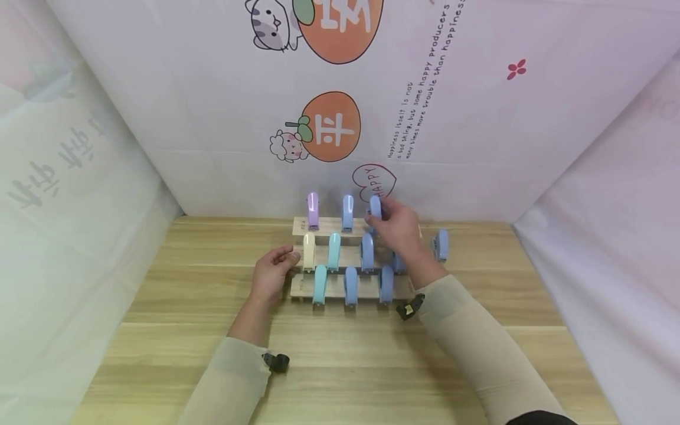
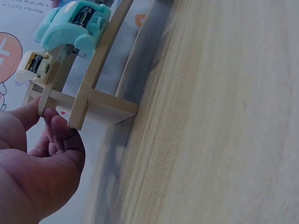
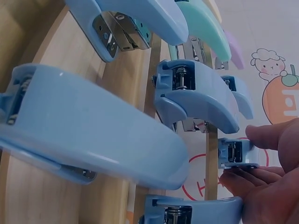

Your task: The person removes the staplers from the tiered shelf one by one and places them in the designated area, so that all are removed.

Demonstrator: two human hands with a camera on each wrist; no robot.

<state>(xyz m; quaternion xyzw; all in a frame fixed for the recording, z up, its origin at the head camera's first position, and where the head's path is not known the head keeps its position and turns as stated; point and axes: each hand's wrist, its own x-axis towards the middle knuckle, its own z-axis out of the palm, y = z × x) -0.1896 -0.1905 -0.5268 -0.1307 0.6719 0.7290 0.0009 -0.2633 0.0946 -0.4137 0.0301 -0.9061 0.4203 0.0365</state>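
My right hand [image 1: 401,227] pinches a blue stapler [image 1: 375,206] between thumb and fingers at the right part of the top tier of a stepped wooden rack [image 1: 334,286]. In the right wrist view, that stapler [image 3: 233,153] sits against the top board's edge. My left hand [image 1: 272,274] pinches the left end of the middle board [image 2: 45,100]. Beside it on this tier stand a cream stapler [image 1: 309,251] and a teal stapler [image 1: 333,251]. Farther right is a blue stapler [image 1: 367,252]; another [image 1: 398,262] is partly hidden by my right wrist.
On the top tier stand a purple stapler [image 1: 313,211] and a light blue stapler [image 1: 347,212]. The bottom tier bears a teal stapler [image 1: 320,285] and two blue ones. One blue stapler [image 1: 440,245] stands right of the rack. Behind the wooden table [image 1: 340,366] hangs a printed sheet [image 1: 223,147].
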